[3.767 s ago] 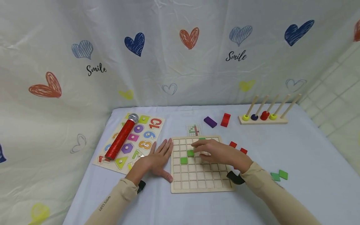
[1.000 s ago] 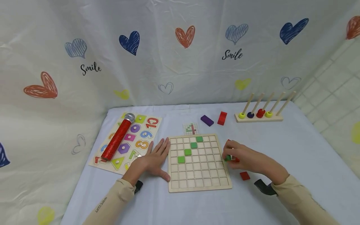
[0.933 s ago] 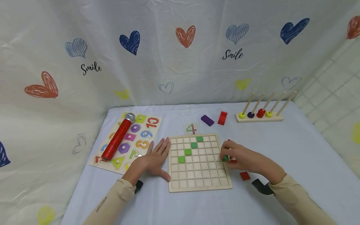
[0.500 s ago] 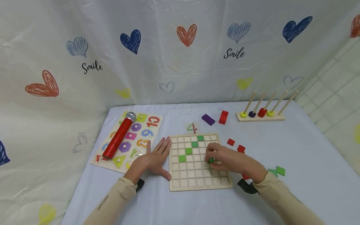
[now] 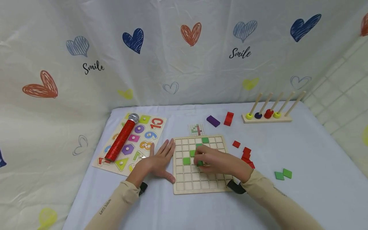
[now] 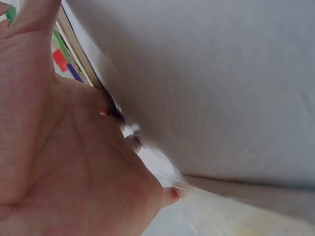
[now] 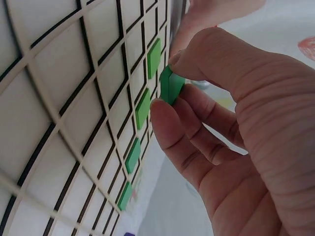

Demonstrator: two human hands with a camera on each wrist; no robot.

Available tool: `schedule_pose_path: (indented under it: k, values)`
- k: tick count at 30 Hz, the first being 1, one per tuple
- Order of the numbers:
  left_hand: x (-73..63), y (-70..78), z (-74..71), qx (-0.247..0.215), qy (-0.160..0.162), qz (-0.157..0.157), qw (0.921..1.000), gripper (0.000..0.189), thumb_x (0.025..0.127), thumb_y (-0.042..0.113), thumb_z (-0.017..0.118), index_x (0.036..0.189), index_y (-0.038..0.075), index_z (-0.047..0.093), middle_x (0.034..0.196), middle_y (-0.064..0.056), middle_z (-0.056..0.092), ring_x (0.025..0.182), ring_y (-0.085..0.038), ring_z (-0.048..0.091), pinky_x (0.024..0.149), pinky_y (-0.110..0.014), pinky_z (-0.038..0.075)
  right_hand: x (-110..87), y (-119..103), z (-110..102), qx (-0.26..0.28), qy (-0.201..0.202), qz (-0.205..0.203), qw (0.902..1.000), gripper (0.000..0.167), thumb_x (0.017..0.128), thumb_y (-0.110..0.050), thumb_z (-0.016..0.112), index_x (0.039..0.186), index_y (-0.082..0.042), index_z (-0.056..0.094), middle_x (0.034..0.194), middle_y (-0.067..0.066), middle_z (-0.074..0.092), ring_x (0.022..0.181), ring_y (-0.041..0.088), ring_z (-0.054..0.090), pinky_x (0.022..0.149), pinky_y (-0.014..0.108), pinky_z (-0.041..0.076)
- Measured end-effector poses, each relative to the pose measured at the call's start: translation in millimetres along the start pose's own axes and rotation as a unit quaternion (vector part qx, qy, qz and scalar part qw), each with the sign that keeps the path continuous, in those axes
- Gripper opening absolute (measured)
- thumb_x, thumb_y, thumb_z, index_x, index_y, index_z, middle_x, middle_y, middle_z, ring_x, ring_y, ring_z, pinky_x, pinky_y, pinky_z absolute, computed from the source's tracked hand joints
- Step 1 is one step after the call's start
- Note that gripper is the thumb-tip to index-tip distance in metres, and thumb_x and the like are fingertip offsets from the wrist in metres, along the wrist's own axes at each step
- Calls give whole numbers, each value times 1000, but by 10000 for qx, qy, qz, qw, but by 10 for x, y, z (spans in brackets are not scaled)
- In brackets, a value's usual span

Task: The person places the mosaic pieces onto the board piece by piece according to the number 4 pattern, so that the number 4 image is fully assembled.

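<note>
A square wooden grid board point(image 5: 195, 185) lies on the table, with several green square tiles point(image 5: 186, 161) set in a diagonal line of its cells. Over the board, my right hand point(image 5: 219, 161) pinches green tile point(image 7: 170, 87) between thumb and fingertips. The right wrist view shows a seam in that green, so it may be two tiles together; they appear just above the grid. My left hand point(image 5: 158, 164) lies with fingers straight and spread, touching the board's left edge. A small printed pattern card point(image 5: 196, 129) lies just behind the board.
Red tiles point(image 5: 236, 144) lie right of the board, two green tiles point(image 5: 279, 175) farther right. Behind are a purple block point(image 5: 213, 121), a red block point(image 5: 228, 118) and a pegged bead stand point(image 5: 267, 118). A red microphone point(image 5: 122, 139) rests on a number puzzle point(image 5: 120, 172) at left.
My right hand has carried green tile leftward from beside the red tiles to over the board's middle. Earlier it withdrew from the board, uncovering more of the green diagonal. My left hand stays put.
</note>
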State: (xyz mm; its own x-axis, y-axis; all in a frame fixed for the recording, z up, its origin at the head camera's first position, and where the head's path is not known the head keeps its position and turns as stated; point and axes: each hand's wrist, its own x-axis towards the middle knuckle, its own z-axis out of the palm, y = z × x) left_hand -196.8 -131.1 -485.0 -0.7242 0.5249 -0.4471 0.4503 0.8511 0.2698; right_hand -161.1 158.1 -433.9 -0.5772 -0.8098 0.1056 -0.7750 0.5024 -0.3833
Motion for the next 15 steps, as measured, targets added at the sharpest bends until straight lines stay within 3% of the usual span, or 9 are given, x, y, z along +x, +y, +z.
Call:
schedule_pose_path:
  k: [5, 15]
  values:
    - [12, -4, 19, -52, -49, -4, 10000, 155, 70, 78, 85, 172, 15, -13, 179, -1, -26, 167, -27, -24, 122, -75, -25, 146, -21, 122, -169, -73, -228, 9996, 13, 89, -2, 84, 96, -10, 77, 99, 3, 63, 90, 11, 53, 77, 17, 53]
    - [51, -25, 32, 120, -43, 24, 9999, 156, 69, 82, 82, 171, 15, -14, 179, -2, -26, 167, -28, -26, 122, -77, -24, 351, -143, 229, -104, -625, 132, 9979, 8, 94, -6, 81, 100, -11, 79, 102, 0, 63, 95, 12, 53, 84, 21, 54]
